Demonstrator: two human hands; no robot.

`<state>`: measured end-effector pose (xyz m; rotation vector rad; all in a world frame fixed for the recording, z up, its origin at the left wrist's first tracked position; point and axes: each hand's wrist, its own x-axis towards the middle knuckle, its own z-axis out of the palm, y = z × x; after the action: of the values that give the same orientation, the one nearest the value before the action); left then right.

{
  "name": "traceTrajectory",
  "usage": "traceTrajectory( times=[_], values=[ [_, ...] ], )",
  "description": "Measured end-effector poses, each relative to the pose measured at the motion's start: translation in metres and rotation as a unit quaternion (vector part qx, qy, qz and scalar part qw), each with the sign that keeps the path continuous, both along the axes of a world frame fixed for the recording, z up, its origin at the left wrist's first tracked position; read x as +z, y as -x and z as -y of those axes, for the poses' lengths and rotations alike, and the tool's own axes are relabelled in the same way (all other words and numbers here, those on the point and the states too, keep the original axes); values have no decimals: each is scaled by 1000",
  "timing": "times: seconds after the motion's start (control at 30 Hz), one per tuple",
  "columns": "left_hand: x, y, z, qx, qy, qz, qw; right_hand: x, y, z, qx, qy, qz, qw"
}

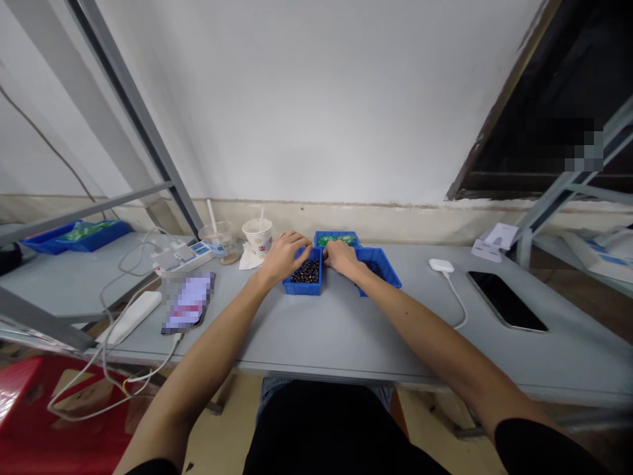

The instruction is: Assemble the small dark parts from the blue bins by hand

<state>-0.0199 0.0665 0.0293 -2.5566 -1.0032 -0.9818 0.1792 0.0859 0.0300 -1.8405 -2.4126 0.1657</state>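
Observation:
My left hand (pixel 287 256) is over the left rim of a small blue bin (pixel 302 289) filled with dark, shiny little pieces (pixel 307 271). Its fingers curve loosely above the pieces, the thumb apart from them. Just to the right, my right hand (pixel 339 256) is closed, its fingertips bent down beside that bin's right wall. Whatever it pinches is hidden. Under my right wrist stands a second blue bin (pixel 388 267) with dark small pieces, partly covered by the arm. Behind both hands, a third blue bin (pixel 336 233) contains green items (pixel 341 241).
Left on the grey table (pixel 316 336) are a paper cup (pixel 257 232), a plastic cup (pixel 223 247), a power strip (pixel 190 256), a phone (pixel 190 303) and cables. To the right lie a white earbud case (pixel 441 266) and a dark phone (pixel 507 300). A red stool (pixel 30 409) stands lower left.

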Motion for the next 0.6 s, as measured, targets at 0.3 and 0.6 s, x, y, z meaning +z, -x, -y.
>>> traceTrajectory(
  times=[0.3,0.6],
  values=[
    [-1,0,-1,0,2,-10,1000,-4,0,-2,-1,10,-2,1000],
    [0,-5,3,-27,41,-59,997,5,-36,19,137,-42,-58,988]
  ],
)
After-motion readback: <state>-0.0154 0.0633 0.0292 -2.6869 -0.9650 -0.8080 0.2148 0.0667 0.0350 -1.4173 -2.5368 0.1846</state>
